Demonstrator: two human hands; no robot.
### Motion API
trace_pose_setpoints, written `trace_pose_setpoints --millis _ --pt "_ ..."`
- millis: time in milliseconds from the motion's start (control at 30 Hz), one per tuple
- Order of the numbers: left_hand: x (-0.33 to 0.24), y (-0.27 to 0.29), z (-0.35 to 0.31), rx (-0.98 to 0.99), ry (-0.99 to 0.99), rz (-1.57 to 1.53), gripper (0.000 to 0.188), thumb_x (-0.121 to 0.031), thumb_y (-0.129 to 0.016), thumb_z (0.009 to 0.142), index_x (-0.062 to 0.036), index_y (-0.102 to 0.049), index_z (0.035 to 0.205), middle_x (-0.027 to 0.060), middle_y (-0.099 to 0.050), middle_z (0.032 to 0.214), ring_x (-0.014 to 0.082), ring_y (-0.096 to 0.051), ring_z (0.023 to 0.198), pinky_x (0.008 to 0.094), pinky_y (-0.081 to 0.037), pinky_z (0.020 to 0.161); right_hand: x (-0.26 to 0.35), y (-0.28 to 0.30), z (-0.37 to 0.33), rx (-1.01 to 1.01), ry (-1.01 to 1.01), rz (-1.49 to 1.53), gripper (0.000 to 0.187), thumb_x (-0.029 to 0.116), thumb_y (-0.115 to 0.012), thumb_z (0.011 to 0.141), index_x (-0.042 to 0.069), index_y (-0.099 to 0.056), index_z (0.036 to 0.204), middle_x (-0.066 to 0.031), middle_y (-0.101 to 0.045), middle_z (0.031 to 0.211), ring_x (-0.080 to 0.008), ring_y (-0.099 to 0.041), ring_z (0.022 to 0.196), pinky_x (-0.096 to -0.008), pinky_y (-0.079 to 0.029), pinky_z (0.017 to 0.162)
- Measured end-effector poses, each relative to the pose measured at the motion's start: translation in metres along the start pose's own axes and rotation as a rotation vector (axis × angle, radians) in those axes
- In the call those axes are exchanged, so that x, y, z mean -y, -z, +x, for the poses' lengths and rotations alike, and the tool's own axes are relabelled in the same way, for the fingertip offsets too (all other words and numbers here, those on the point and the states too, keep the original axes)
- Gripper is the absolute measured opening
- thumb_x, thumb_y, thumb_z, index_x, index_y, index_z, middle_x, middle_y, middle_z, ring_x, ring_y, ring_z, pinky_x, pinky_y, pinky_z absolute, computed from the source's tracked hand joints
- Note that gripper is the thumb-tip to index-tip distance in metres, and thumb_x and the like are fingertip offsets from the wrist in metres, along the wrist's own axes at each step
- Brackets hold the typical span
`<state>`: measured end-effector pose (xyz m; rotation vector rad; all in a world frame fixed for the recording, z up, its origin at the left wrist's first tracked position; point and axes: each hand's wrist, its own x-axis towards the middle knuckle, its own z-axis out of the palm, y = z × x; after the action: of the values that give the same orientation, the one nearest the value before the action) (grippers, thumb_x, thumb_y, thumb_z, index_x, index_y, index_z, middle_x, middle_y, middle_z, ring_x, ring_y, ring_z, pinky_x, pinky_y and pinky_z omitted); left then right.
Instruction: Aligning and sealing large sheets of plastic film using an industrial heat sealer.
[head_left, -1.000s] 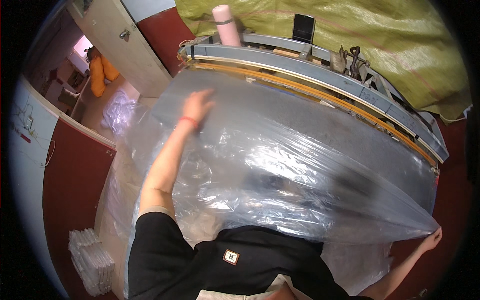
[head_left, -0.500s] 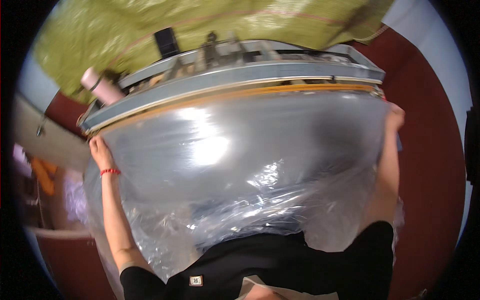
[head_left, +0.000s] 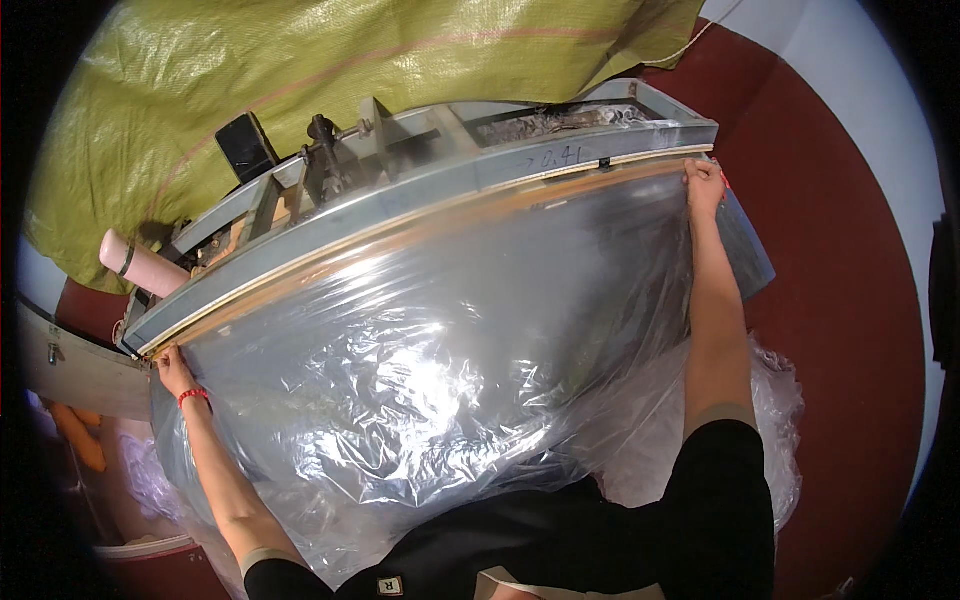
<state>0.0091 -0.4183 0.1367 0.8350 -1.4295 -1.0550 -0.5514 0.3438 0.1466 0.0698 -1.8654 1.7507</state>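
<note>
A wide sheet of clear plastic film (head_left: 470,290) is stretched between my two hands, over a grey surface, and hangs in shiny folds toward my body. My left hand (head_left: 176,372), with a red bead bracelet above it, pinches the film's left corner beside the end of a long metal frame (head_left: 400,195). At the opposite end, my right hand (head_left: 705,186) pinches the right corner of the film close to the frame's edge. An orange-brown strip (head_left: 480,203) runs along the frame's near side, with the film's upper edge against it.
On the frame lie a dark phone-like slab (head_left: 246,147) and a pink cylinder (head_left: 142,263) with a dark band. A metal clamp mechanism (head_left: 325,155) stands between them and the right end. Behind hangs yellow-green woven sheeting (head_left: 400,60). Crumpled clear film (head_left: 770,420) bulges at the right above the dark red floor (head_left: 840,330).
The view has turned, so the frame tilts more, lower at its left end. Both hands still grip the film corners; the film now shows more wrinkles.
</note>
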Motion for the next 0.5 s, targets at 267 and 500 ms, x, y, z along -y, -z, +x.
trace_pose_setpoints --millis 267,500 --pt "-0.045 -0.015 -0.029 -0.087 0.144 -0.104 0.010 -0.016 -0.055 0.080 -0.0090 -0.049 0.077 -0.0019 -0.046 0.067 0.0073 -0.043 0.060 0.0207 -0.039 0.057 0.026 0.006 -0.002 0.033 -0.120 -0.007 0.008 0.013 -0.043 0.082 0.006 -0.046 0.082 -0.0096 -0.057 0.061 -0.0118 -0.046 0.041 -0.0237 -0.033 0.038" --pt "-0.030 0.007 -0.003 -0.079 0.091 0.365 0.026 -0.021 -0.043 0.084 0.0018 -0.055 0.087 0.0032 -0.054 0.080 0.0140 -0.050 0.071 0.0261 -0.042 0.064 0.053 0.002 -0.011 0.106 -0.218 -0.041 0.024 0.028 -0.044 0.083 0.007 -0.051 0.073 -0.0053 -0.056 0.060 -0.0108 -0.048 0.043 -0.0228 -0.033 0.040"
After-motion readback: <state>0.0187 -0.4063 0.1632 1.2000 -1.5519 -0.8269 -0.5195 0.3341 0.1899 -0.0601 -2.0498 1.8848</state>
